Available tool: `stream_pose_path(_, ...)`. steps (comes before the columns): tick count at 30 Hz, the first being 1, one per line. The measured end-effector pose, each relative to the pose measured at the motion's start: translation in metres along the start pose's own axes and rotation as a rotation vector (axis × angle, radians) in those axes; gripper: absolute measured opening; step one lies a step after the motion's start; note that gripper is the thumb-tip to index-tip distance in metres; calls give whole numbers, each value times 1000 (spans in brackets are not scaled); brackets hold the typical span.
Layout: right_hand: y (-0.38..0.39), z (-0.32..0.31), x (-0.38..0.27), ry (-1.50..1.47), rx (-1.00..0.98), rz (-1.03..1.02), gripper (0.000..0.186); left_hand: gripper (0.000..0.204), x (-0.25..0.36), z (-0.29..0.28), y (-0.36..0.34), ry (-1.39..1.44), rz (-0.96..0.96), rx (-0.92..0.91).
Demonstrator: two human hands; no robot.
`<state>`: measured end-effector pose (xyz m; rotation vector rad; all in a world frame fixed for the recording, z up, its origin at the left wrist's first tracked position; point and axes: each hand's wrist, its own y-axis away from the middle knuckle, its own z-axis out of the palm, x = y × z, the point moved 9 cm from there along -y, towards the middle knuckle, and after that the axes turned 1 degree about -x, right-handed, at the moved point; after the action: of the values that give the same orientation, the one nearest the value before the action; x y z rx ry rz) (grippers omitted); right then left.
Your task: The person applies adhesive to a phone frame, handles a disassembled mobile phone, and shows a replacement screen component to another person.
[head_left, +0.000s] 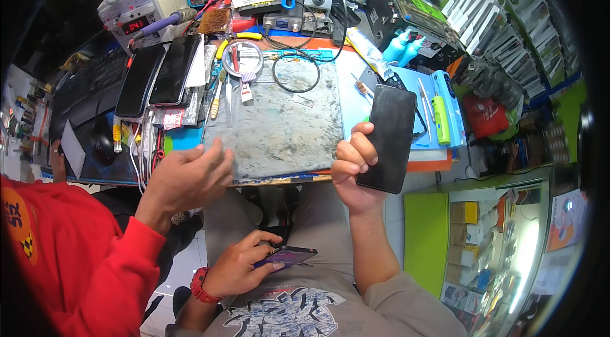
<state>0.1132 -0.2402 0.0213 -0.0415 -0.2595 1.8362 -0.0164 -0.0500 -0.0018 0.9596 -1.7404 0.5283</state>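
the right hand (353, 162) grips a black smartphone (389, 137) upright over the worktop (279, 127) edge, the left hand (238, 267) closes its fingers on a purple phone (286, 255) in the lap, so inspecting seems underway and a steady grip matters.

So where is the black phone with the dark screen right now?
In the head view it is right of centre, held upright in the right hand: the black phone sits over the worn grey work mat's right edge, beside the green tool.
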Motion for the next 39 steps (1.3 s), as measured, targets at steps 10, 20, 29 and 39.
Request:
stream_pose_path(10,1,4,14,23,-122,127,48,22,1,1,-1,-22,-28,0)
stream_pose_path(20,1,0,17,148,-56,126,39,20,18,1,-6,-52,21,17)
stream_pose_path(29,15,5,2,1120,449,-147,34,23,77,-14,-34,-264,226,65)
stream_pose_path(39,16,6,-1,1160,461,-196,34,16,85,-17,-39,-542,250,82)
